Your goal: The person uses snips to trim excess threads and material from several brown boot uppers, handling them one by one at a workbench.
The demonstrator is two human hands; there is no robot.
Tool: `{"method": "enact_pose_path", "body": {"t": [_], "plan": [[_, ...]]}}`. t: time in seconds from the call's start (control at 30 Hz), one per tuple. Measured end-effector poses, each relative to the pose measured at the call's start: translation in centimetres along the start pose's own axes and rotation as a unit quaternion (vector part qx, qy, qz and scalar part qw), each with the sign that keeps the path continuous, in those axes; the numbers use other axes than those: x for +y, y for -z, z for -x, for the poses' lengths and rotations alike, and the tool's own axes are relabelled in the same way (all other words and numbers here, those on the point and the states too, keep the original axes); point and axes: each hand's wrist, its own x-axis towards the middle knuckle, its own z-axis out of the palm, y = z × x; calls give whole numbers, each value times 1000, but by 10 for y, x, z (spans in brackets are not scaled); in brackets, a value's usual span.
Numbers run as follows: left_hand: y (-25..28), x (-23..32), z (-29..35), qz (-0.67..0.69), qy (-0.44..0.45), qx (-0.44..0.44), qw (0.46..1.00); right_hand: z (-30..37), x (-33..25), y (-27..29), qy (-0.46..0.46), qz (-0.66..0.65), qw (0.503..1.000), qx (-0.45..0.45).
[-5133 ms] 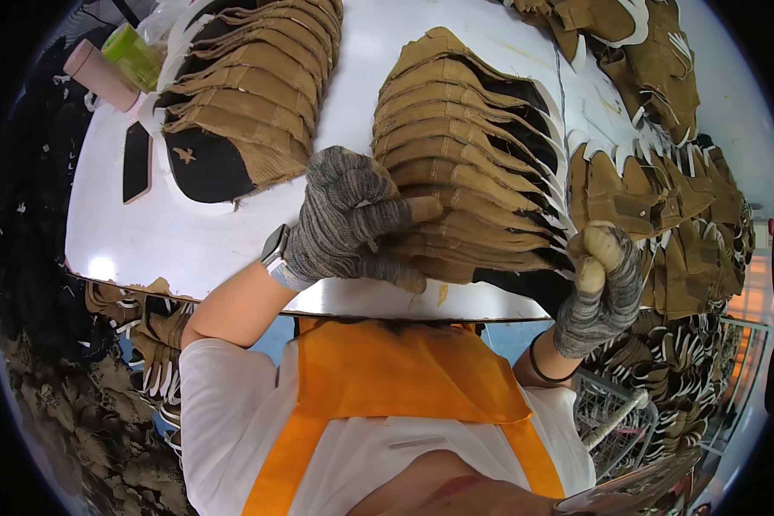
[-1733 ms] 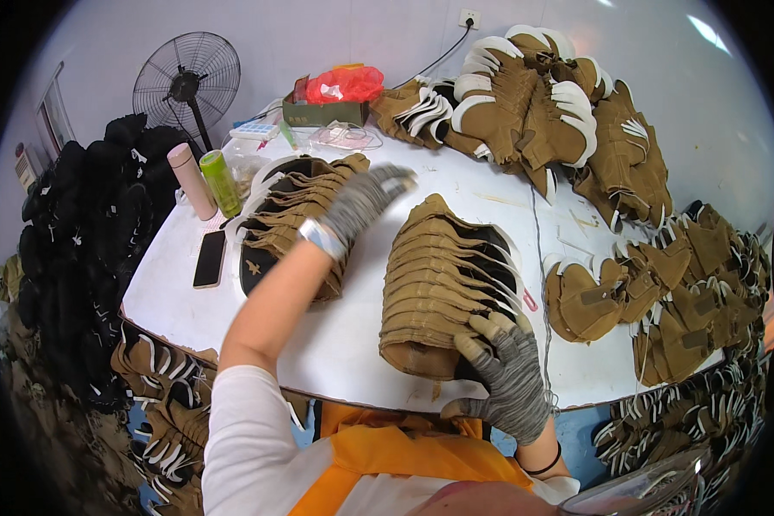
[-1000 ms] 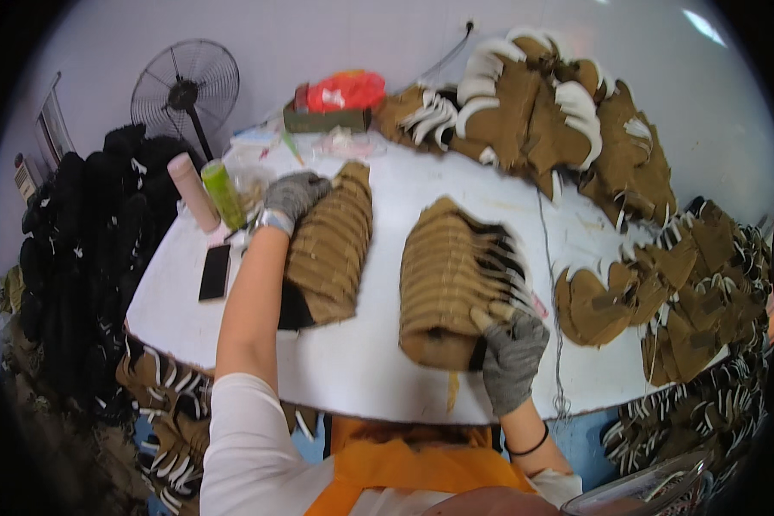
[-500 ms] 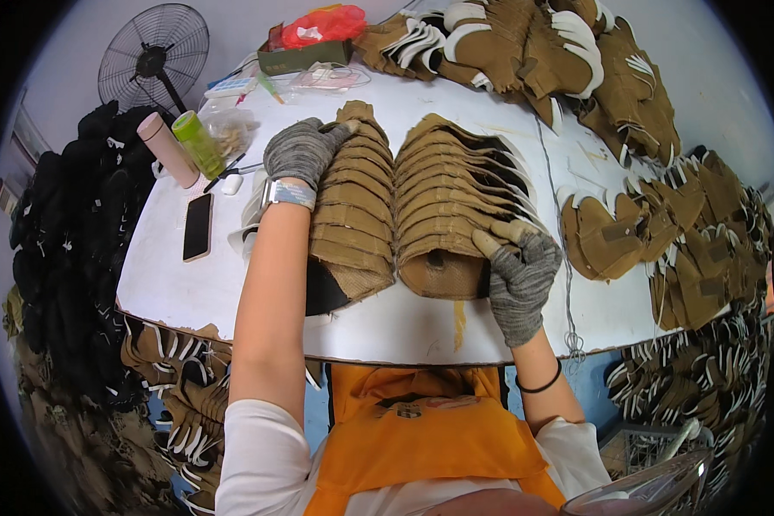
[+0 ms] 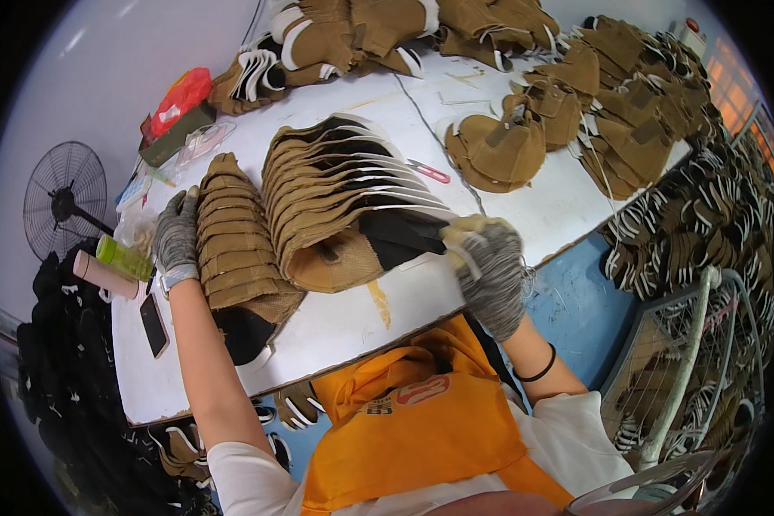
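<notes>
Two overlapping rows of brown fabric shoe uppers lie side by side before me on the white table. Along the outer side of the left row (image 5: 236, 232) rests my left hand (image 5: 177, 236), in a grey knit glove, its fingers stretched out flat. The right row (image 5: 314, 185) shows black lining and white edges fanned toward the right. My right hand (image 5: 493, 275), gloved the same way and slightly blurred, has its fingers curled at the black-and-white end of the nearest upper in that row. A small pink-red handled cutting tool (image 5: 430, 172) lies just beyond the white edges.
More brown uppers (image 5: 494, 150) lie in heaps at the right and far side of the white table (image 5: 387, 331). At the left are a phone (image 5: 154, 326), a green bottle (image 5: 122, 258) and a pink one (image 5: 103, 277). A wire cart (image 5: 675, 370) stands right of me.
My view has swung to the right. My right hand has moved outward, and the right row's white edges are spread wider. The rows stand further apart, and the cutting tool has come into sight.
</notes>
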Motion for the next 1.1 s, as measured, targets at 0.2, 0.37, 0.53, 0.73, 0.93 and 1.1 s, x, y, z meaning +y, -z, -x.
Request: {"method": "enact_pose_path", "body": {"t": [0.2,0.37,0.53,0.73,0.93,1.1], "plan": [[8,8,8,4,15,4,1000,77,65,11,-239,246,939,-34],[15,-6,4,101,-23,10,995,50,51,23,-284,214,918,-178],[80,78,132,281,-156,8,947,25,56,14,-256,203,922,-207],[97,0,329,395,12,-476,786,23,68,-22,-205,109,960,-155],[-131,-268,559,185,571,-396,695,2,73,-26,-220,148,926,-270],[-166,-253,560,124,564,-420,700,5,72,-44,-199,101,955,-197]]}}
